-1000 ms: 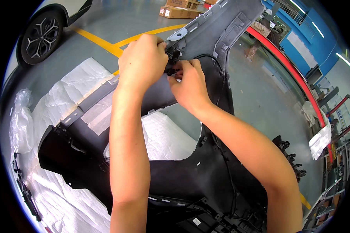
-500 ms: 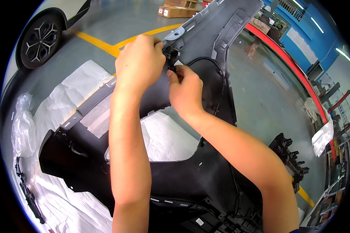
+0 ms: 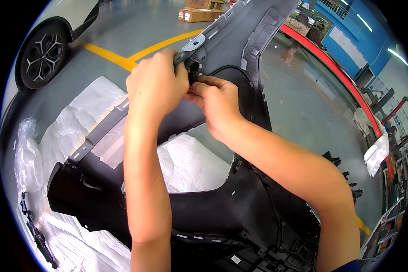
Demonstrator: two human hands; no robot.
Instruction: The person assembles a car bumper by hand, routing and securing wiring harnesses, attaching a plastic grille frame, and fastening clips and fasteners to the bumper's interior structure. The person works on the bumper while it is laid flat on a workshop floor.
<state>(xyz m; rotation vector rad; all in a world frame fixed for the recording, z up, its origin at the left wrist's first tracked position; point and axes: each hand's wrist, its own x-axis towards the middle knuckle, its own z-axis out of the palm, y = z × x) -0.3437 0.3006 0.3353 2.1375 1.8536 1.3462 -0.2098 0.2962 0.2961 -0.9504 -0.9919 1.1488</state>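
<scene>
- The left hand (image 3: 156,84) is curled over the top edge of a dark grey bumper (image 3: 222,208), fingers closed on the edge next to a small black connector (image 3: 193,69).
- The right hand (image 3: 217,102) meets it from the right, fingertips pinched together at the connector, just under it and touching the left hand's fingers.
- The connector sits high on the bumper's inner face, below a light grey bracket (image 3: 194,45) with a hole in it.
- A thin black cable (image 3: 233,69) arcs from the connector to the right and runs down the bumper's inner side.
- The bumper lies inner side up and stretches from the lower part of the view up to the top, with one dark end at the lower left (image 3: 72,186).
- White sheets (image 3: 90,111) are spread on the grey floor (image 3: 136,22) beneath the bumper; more white padding (image 3: 192,161) shows through its central opening.
- Crumpled clear film (image 3: 25,149) lies at the left edge of the sheets.
- A car wheel (image 3: 43,56) with white bodywork above it stands at the top left, beside yellow floor lines (image 3: 122,59).
- Cardboard boxes (image 3: 199,13) sit on the floor near the top.
- A long red strip (image 3: 335,75) curves along the right side, with a blue wall (image 3: 349,41) behind it.
- Both forearms enter from the lower edge; a bit of blue sleeve (image 3: 347,266) shows on the right arm.
</scene>
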